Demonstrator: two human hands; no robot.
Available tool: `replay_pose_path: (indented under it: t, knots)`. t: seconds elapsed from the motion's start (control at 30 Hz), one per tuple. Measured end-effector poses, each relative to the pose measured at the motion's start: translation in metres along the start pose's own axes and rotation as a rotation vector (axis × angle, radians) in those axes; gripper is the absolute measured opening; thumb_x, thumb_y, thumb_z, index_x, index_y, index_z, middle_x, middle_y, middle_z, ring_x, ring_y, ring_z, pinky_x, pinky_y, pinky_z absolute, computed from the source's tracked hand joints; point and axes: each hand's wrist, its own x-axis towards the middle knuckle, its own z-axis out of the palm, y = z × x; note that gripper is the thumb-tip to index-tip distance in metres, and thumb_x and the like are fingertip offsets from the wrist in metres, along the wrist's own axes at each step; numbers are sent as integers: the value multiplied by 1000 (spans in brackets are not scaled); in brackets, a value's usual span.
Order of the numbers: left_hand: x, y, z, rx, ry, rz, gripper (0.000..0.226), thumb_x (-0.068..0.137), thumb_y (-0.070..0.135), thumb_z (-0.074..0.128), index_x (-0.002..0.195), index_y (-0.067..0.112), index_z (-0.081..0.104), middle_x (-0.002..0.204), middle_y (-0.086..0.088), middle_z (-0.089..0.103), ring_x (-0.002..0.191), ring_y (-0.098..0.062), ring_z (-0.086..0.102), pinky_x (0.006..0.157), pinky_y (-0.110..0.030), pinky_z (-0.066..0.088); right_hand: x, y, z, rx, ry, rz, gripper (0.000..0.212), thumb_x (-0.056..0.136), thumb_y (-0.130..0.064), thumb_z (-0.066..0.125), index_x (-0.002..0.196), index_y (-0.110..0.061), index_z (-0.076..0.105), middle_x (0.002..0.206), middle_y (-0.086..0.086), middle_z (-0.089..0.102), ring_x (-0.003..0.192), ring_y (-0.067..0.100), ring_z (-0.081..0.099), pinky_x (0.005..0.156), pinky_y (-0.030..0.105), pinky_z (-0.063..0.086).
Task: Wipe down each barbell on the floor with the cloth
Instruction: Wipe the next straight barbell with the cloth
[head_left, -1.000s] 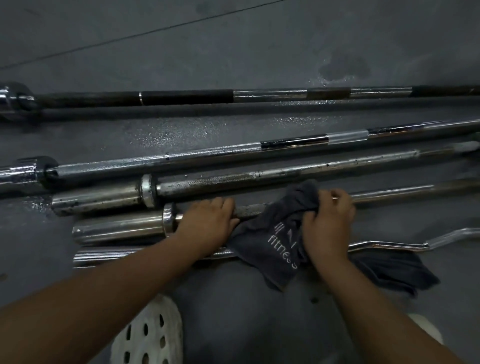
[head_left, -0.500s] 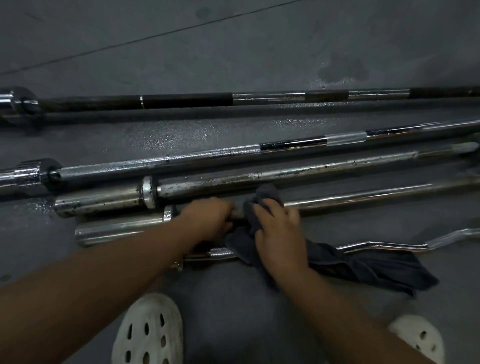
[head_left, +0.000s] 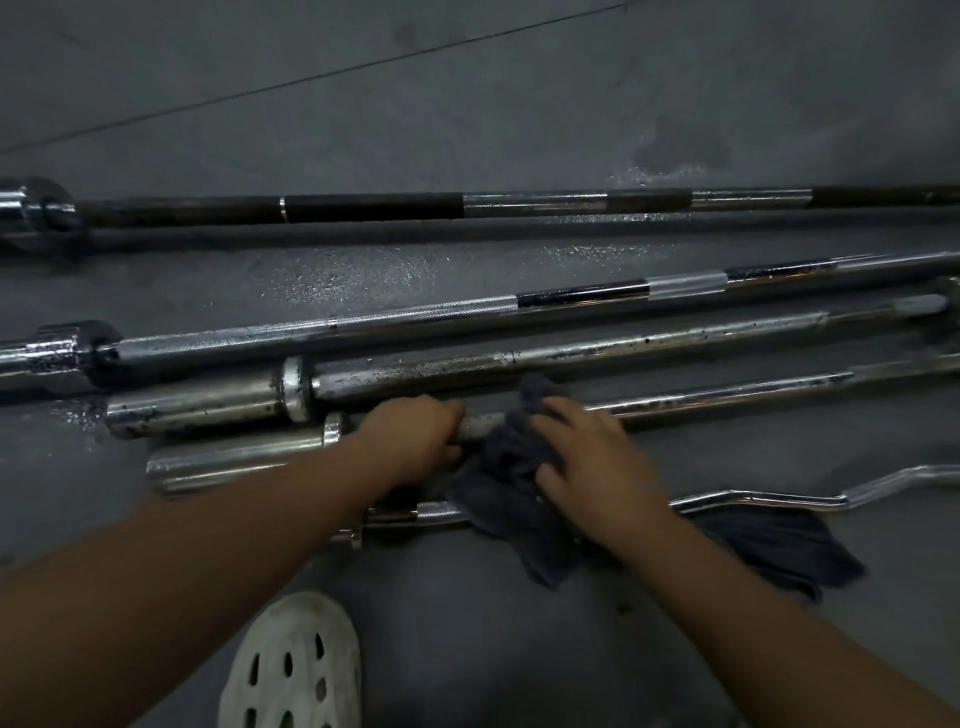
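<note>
While the left hand (head_left: 415, 436) grips the barbell (head_left: 727, 397), the right hand (head_left: 592, 462) clutches the cloth (head_left: 506, 457).

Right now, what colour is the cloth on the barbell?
Dark grey; the cloth shows best in the head view, the only one.

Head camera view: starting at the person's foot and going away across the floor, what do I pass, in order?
White shoe → wavy curl bar → barbell being wiped → spotted worn barbell → knurled chrome barbell → dark-banded barbell, the farthest.

1 head view, down at floor (head_left: 467, 104)
</note>
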Motion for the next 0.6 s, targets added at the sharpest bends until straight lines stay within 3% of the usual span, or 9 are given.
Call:
replay_pose_path:
  t: [0.1, 0.17, 0.23, 0.33, 0.4, 0.5, 0.57, 0.6]
  knots:
    - [-21, 2, 24, 69, 253, 18, 33, 85, 29, 57, 114, 17, 49, 112, -6, 59, 103, -30, 59, 81, -38, 47, 2, 24, -3, -15, 9, 206, 62, 81, -47, 52, 141, -32, 48, 153, -1, 35, 131, 33, 36, 105, 41, 40]
    - [-31, -1, 37, 122, 354, 46, 40, 81, 27, 53, 119, 14, 51, 109, -6, 59, 97, -30, 60, 82, -40, 49, 6, 0, 12, 10, 53, 226, 66, 77, -42, 44, 142, -34, 45, 155, 1, 34, 130, 35, 38, 107, 41, 36]
    - [-40, -3, 45, 165, 426, 77, 50, 81, 26, 44, 128, 9, 51, 114, -9, 61, 95, -30, 61, 83, -41, 50, 7, -41, 30, -4, 79, 179, 66, 73, -33, 45, 140, -34, 46, 154, -2, 36, 126, 36, 39, 101, 43, 42]
    - [-58, -9, 38, 184, 468, 136, 50, 79, 24, 46, 125, 8, 57, 117, -10, 63, 99, -30, 62, 86, -40, 51, 6, -67, 30, 1, 47, 4, 64, 75, -25, 54, 138, -32, 48, 148, -6, 41, 120, 34, 41, 83, 44, 54]
    - [-74, -20, 31, 185, 485, 152, 46, 77, 25, 50, 121, 13, 60, 119, -7, 63, 106, -29, 61, 89, -41, 50, 5, -36, 20, -96, 58, -82, 59, 73, -25, 50, 131, -31, 55, 142, -3, 49, 112, 34, 49, 76, 44, 55]
    - [-94, -42, 27, 206, 486, 149, 45, 77, 29, 55, 120, 15, 62, 121, -6, 63, 113, -29, 59, 96, -40, 44, -1, 5, 10, -157, 122, 142, 55, 73, -22, 52, 127, -29, 59, 140, -1, 53, 107, 33, 50, 78, 43, 53]
    - [-100, -54, 29, 179, 467, 140, 58, 72, 32, 73, 125, 12, 60, 129, -10, 60, 119, -30, 57, 102, -38, 39, 0, -28, 16, -99, 138, 288, 50, 74, -16, 60, 123, -27, 59, 139, -2, 51, 105, 33, 48, 78, 41, 51]
    - [-101, -57, 30, 151, 459, 131, 66, 69, 31, 80, 128, 10, 58, 134, -12, 58, 122, -31, 55, 105, -37, 37, 1, -54, 25, -75, 136, 271, 46, 73, -17, 63, 119, -27, 58, 135, -4, 52, 104, 33, 48, 75, 40, 50]
